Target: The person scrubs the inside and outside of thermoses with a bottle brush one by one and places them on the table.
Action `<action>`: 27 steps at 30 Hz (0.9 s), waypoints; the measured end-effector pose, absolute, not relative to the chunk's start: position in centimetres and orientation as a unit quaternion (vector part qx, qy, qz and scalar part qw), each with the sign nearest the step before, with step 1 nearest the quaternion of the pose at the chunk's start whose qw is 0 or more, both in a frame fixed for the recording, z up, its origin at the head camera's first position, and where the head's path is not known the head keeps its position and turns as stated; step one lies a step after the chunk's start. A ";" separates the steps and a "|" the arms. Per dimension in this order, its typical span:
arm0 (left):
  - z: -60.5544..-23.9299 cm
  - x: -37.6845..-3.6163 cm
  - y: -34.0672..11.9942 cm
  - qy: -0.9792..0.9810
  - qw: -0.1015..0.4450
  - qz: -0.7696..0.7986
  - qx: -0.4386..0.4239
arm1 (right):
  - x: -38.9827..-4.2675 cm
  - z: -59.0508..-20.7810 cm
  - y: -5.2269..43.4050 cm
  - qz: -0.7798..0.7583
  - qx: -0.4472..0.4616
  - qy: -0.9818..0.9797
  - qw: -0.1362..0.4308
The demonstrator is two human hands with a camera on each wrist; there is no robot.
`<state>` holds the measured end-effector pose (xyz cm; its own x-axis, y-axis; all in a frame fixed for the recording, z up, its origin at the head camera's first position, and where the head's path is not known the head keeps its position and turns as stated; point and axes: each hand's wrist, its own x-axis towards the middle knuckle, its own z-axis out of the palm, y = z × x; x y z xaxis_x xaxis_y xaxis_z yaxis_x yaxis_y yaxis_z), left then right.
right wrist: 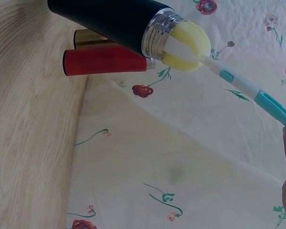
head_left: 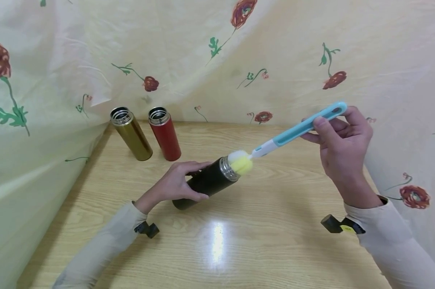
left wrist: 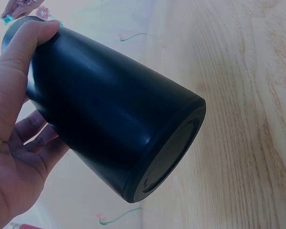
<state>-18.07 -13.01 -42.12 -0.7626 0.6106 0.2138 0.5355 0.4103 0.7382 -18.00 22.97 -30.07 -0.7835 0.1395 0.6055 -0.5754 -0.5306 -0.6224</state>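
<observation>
My left hand (head_left: 177,180) grips a black flask (head_left: 206,182) around its lower body and holds it tilted, its steel mouth pointing up and right. The left wrist view shows the flask's base (left wrist: 169,157) with my left hand's thumb (left wrist: 24,52) laid along its side. My right hand (head_left: 342,138) holds the blue handle of a bottle brush (head_left: 300,128). Its yellow sponge head (head_left: 240,162) sits right at the flask's open mouth (right wrist: 157,33), partly inside the rim.
A gold flask (head_left: 130,134) and a red flask (head_left: 164,132) stand open, side by side, at the back left of the wooden table (head_left: 260,241). A flowered cloth (head_left: 275,52) hangs behind and along both sides.
</observation>
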 end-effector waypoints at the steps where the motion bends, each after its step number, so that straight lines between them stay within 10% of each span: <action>1: -42.1 -18.1 -13.0 0.839 0.046 0.422 0.342 | -18.0 -30.2 22.9 0.837 0.250 -0.437 0.212; 27: -42.3 -18.1 -13.0 0.841 0.072 0.420 0.334 | -17.9 -32.3 21.7 0.824 0.276 -0.460 0.180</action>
